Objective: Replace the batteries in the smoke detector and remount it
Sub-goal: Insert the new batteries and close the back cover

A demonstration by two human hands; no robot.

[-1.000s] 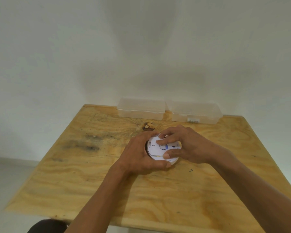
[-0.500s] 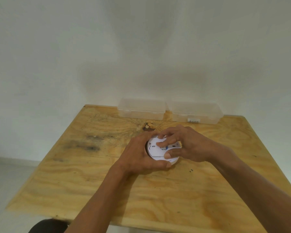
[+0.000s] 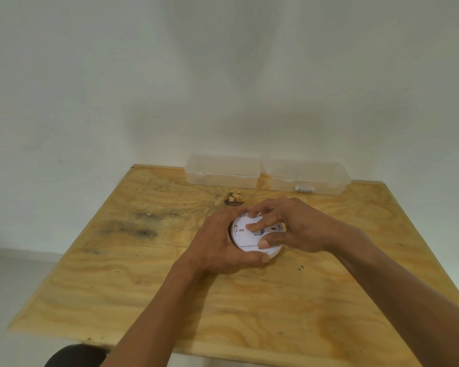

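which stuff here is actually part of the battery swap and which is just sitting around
In the job:
- smoke detector, gripped by the left hand
- right hand, fingertips working on its white face

Just lying about:
- two clear plastic boxes at the table's far edge; whether they hold batteries cannot be told

light: soft, even, dim-ish | shadows: we see faint ones on the wall (image 3: 223,75) toward 12 o'clock | glare: none | focus: slightly soft overall | edges: we note wide-angle bending of the tabletop (image 3: 117,287)
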